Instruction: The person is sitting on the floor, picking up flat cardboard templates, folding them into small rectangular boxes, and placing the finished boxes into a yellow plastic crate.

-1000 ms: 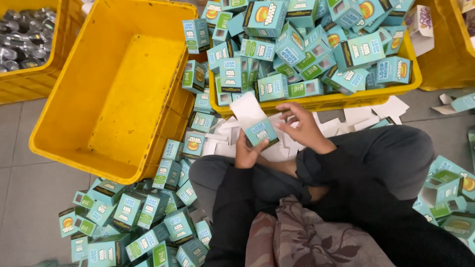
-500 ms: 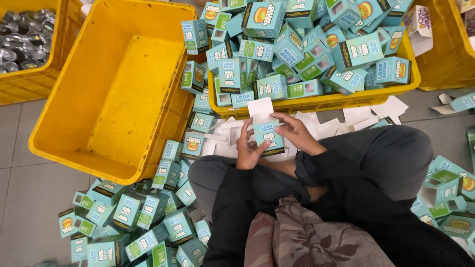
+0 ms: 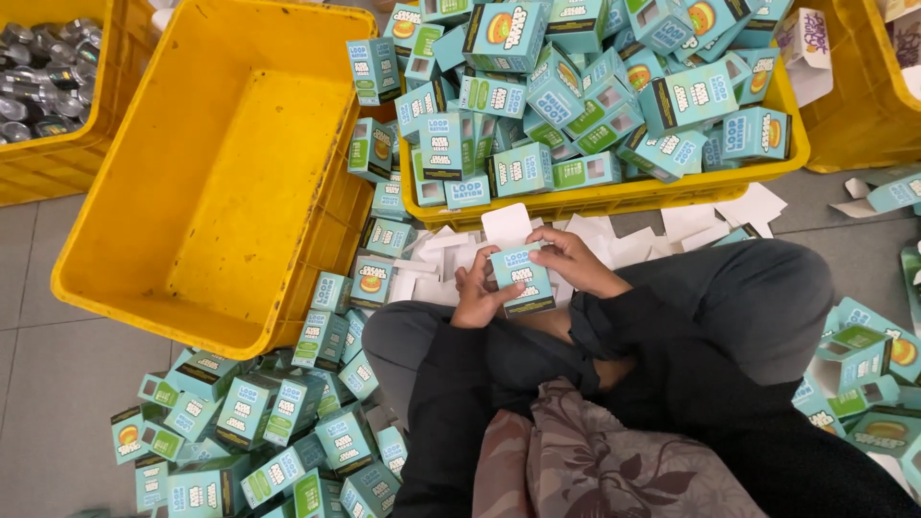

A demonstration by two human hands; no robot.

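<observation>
Clamped from both sides: left hand [image 3: 477, 295] gripping the small teal carton [image 3: 523, 278] at its nine o'clock edge, right hand [image 3: 566, 257] pinching the top at one o'clock, just beside the raised white flap [image 3: 507, 223]. Carton held over the lap, at six o'clock from the heaped yellow crate [image 3: 614, 197]. Likely trouble: flap creased or torn by too hard a push, or carton slipping into the white card scraps [image 3: 432, 264] below. Empty yellow crate [image 3: 230, 182] at ten o'clock.
</observation>
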